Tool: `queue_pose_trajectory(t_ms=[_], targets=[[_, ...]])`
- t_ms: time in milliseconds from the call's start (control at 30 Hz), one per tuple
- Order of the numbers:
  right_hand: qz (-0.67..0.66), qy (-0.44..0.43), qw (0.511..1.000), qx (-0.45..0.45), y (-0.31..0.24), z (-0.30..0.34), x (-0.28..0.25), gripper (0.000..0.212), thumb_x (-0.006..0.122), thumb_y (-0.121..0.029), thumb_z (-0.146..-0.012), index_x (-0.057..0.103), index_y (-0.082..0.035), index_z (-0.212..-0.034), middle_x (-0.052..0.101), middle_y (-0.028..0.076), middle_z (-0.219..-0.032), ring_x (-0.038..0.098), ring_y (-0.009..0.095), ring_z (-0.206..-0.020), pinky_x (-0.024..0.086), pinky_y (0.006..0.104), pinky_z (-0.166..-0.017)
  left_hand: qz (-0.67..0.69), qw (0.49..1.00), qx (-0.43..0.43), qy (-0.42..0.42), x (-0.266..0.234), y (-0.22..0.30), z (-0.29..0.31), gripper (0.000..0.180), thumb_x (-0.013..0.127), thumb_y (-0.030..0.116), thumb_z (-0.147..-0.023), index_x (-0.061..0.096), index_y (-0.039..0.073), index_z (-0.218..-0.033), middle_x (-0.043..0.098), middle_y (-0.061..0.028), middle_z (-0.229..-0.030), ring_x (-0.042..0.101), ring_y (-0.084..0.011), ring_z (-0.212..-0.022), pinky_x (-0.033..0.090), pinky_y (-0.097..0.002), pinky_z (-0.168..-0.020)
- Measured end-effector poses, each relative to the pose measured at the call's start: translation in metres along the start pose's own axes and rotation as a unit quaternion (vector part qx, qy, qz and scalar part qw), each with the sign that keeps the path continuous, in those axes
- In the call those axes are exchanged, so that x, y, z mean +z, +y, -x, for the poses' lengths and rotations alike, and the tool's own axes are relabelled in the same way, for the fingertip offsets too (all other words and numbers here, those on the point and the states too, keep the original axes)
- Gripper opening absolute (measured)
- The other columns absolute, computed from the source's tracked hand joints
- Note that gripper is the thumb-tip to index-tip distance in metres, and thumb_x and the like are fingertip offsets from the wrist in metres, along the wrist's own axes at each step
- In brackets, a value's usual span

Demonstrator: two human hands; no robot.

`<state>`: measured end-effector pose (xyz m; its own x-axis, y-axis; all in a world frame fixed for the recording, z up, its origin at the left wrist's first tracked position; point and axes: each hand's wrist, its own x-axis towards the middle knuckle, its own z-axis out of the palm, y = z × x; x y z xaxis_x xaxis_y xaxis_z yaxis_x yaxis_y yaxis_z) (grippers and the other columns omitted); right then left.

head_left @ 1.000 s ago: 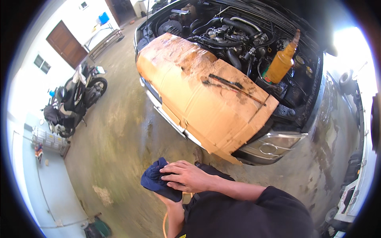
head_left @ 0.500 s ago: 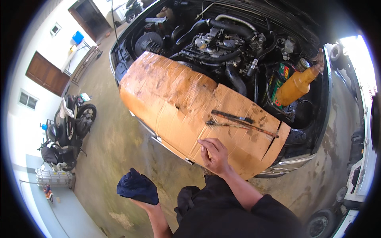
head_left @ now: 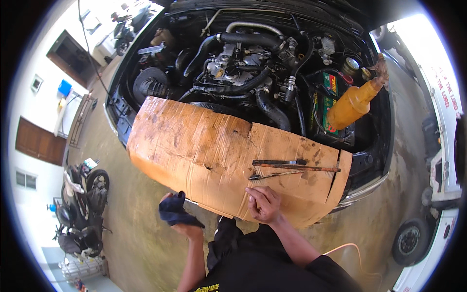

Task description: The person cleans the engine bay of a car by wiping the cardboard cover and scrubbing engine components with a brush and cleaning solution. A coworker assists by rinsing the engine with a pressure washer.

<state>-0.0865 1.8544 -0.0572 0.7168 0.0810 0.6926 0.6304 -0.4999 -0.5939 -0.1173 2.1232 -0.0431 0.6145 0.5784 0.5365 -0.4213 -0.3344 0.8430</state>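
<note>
A dark blue cloth [head_left: 174, 209] is bunched in my left hand [head_left: 187, 229], which is closed around it in front of the vehicle's bumper. My right hand [head_left: 265, 204] hovers over or rests on the near part of a stained cardboard sheet [head_left: 224, 180]; I cannot tell if it touches. Its fingers are curled toward the thumb, and anything between them is hidden. Just beyond that hand lie a dark flat strip [head_left: 275, 162], a long thin rusty-brown bar [head_left: 311, 169] and a thin blackened stick [head_left: 277, 174] with a darker end.
An open engine bay [head_left: 238, 68] lies beyond the cardboard. A yellow plastic bottle [head_left: 348, 109] leans at its right, by a battery [head_left: 323, 114]. Motorcycles [head_left: 80, 209] are parked on the left. A white vehicle with a dark wheel [head_left: 408, 242] stands at right.
My left hand has moved up and right with the cloth, nearer the bumper. My right hand's fingers are more curled. The whole view has shifted, showing more of the engine bay.
</note>
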Motion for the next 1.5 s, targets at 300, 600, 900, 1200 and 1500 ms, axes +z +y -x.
queue_pose_trajectory(t_ms=[300,600,900,1200,1500], targets=[[0.200,0.060,0.977,0.038,-0.005,-0.006,0.049,0.028,0.070,0.001,-0.093,0.080,0.000,-0.119,0.075,0.010,-0.100,0.072,0.026,-0.078,0.059,0.0378,-0.069,-0.171,0.948,0.182,-0.198,0.013,-0.125,-0.100,0.073,0.061,0.067,-0.101,0.070,0.002,-0.133,0.065,-0.0210,-0.139,0.060,-0.0423,-0.134,0.031,-0.0645,-0.128],[0.348,0.040,0.934,0.065,-0.004,-0.003,0.063,0.028,0.070,-0.006,-0.091,0.082,-0.004,-0.116,0.069,0.010,-0.094,0.067,0.027,-0.071,0.057,0.0407,-0.062,-0.207,0.909,0.183,-0.312,0.006,-0.143,-0.108,0.084,0.036,0.073,-0.110,0.069,-0.001,-0.133,0.065,-0.0240,-0.142,0.061,-0.0469,-0.129,0.043,-0.0646,-0.114],[0.399,0.018,0.914,0.068,-0.008,-0.004,0.070,0.026,0.070,-0.009,-0.092,0.082,-0.007,-0.115,0.067,0.008,-0.100,0.070,0.028,-0.078,0.058,0.0405,-0.065,-0.150,0.908,0.176,-0.350,0.008,-0.138,-0.121,0.069,0.064,0.074,-0.098,0.075,0.009,-0.120,0.070,-0.0140,-0.135,0.066,-0.0352,-0.121,0.042,-0.0549,-0.110],[0.392,0.017,0.917,0.077,-0.008,-0.002,0.071,0.023,0.069,-0.003,-0.094,0.079,-0.002,-0.115,0.073,0.012,-0.099,0.070,0.031,-0.078,0.057,0.0440,-0.067,-0.101,0.903,0.199,-0.367,0.011,-0.135,-0.128,0.066,0.061,0.072,-0.100,0.081,0.010,-0.112,0.073,-0.0096,-0.129,0.070,-0.0299,-0.113,0.044,-0.0495,-0.103],[0.398,0.001,0.915,0.068,-0.008,-0.004,0.071,0.019,0.067,-0.002,-0.098,0.078,0.000,-0.113,0.074,0.013,-0.099,0.068,0.033,-0.076,0.056,0.0443,-0.067,-0.078,0.899,0.196,-0.384,0.010,-0.134,-0.131,0.060,0.064,0.066,-0.100,0.081,0.009,-0.112,0.074,-0.0091,-0.128,0.074,-0.0300,-0.109,0.052,-0.0459,-0.095]])
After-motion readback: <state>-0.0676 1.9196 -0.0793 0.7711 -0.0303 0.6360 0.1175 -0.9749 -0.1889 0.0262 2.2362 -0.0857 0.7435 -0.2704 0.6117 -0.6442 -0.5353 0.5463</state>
